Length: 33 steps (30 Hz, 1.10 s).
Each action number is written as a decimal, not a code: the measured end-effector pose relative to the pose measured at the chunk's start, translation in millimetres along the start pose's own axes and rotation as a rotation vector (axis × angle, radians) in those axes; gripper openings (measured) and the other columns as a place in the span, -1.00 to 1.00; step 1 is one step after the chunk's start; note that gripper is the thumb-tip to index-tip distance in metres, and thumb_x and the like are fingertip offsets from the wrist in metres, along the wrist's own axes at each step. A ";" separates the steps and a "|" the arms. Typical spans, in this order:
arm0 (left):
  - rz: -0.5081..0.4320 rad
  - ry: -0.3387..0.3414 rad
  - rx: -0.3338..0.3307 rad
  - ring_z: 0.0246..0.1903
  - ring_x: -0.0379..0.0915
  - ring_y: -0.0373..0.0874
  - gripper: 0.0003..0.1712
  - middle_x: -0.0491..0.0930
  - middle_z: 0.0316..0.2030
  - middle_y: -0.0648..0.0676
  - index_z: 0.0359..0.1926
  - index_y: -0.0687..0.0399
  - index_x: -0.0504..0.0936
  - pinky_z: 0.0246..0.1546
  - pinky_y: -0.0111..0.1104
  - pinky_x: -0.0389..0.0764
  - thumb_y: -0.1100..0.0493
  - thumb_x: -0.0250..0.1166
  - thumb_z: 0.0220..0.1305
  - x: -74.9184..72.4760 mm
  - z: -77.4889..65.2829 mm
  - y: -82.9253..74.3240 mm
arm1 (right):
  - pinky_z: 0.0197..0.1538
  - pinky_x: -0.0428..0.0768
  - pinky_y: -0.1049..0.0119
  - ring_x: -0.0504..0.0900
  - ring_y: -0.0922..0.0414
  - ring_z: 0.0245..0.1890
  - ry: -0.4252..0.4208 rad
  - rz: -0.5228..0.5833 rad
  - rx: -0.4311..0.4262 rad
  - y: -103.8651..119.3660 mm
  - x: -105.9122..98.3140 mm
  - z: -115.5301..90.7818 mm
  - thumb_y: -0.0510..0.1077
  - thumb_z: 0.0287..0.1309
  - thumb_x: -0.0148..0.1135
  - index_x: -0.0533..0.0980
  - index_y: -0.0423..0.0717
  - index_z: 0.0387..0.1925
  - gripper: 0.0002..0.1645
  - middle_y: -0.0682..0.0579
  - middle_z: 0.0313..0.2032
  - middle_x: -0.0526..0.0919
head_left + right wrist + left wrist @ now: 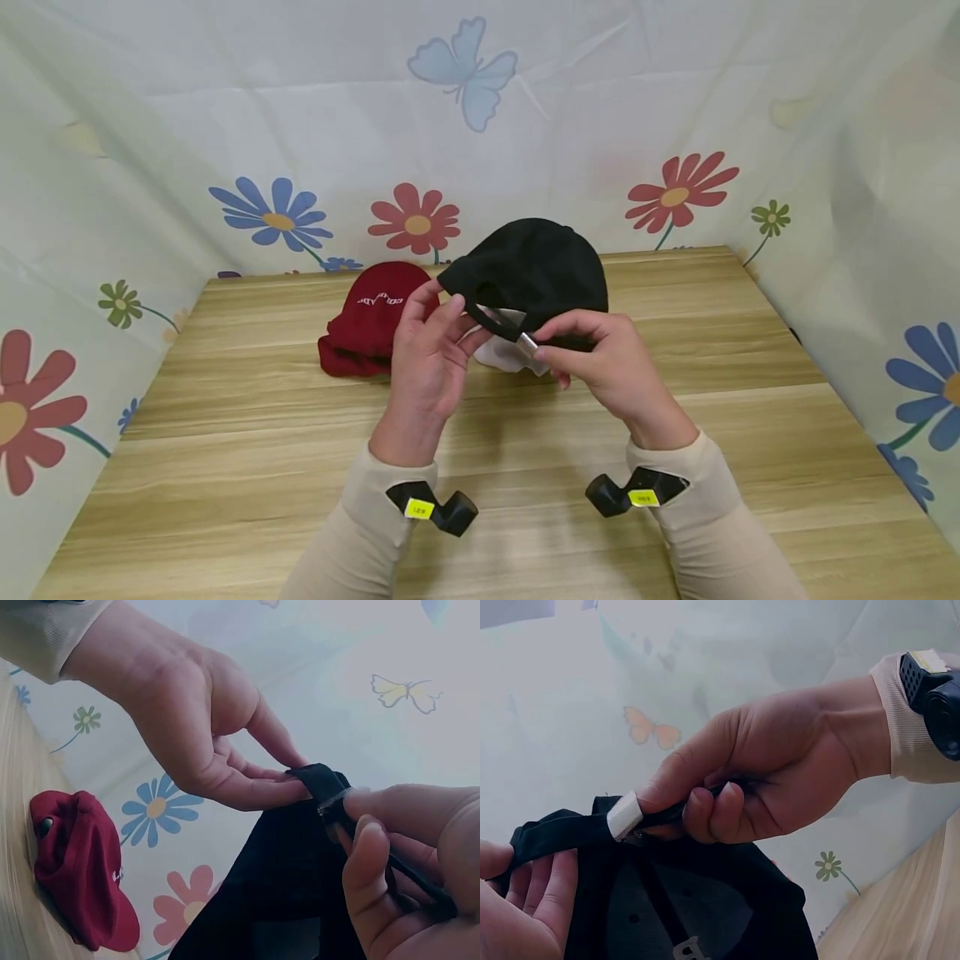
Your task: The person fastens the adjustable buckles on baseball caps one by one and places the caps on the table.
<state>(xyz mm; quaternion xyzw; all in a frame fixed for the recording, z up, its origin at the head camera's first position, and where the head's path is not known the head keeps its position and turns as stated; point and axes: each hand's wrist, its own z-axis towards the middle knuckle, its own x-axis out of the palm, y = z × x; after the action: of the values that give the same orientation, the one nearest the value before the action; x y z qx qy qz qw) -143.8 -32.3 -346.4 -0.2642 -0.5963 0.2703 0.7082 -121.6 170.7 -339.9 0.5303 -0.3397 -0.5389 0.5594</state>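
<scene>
A black baseball cap is held up above the table, its back strap opening toward me. My left hand pinches the strap end of the cap between thumb and fingers on the left. At the strap's metal buckle, my right hand pinches between thumb and forefinger. In the left wrist view the buckle looks pale and bright, with the strap running through it. The right wrist view shows both hands on the strap, the left thumb and fingers on its far end. The cap's crown hides part of the right fingers.
A red cap with white lettering lies on the wooden table left of the black cap. Behind the hands, a white cap is partly hidden. A flowered curtain encloses the table's back and sides.
</scene>
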 end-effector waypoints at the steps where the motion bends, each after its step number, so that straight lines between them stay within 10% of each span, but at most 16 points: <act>1: 0.002 0.002 -0.003 -0.23 0.69 -0.08 -0.75 0.57 -0.03 0.09 0.04 -0.01 0.42 -0.03 -0.15 0.63 0.27 0.14 0.39 0.3 0.0 0.3 | -0.47 0.62 0.21 0.52 -0.02 -0.59 -0.004 -0.009 0.002 0.0 0.1 -0.2 -0.19 0.05 0.44 0.63 -0.16 -0.27 -0.80 0.02 -0.41 0.69; 33: -0.131 0.090 -0.137 -0.22 0.54 -0.10 -0.78 0.56 -0.13 0.04 -0.06 0.14 0.52 0.00 -0.39 0.64 0.37 -0.01 0.43 -1.4 0.2 0.3 | -0.25 0.69 0.21 0.66 -0.04 -0.44 0.023 -0.011 -0.033 -0.1 -3.2 1.7 -0.28 0.21 0.24 0.63 -0.26 -0.17 -0.83 -0.11 -0.38 0.67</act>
<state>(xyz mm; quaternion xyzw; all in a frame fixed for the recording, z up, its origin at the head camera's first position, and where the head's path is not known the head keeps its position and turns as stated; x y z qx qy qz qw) -144.1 -33.1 -347.6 -0.2844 -0.5970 0.1700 0.7306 -123.8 173.4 -339.0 0.5290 -0.3217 -0.5412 0.5690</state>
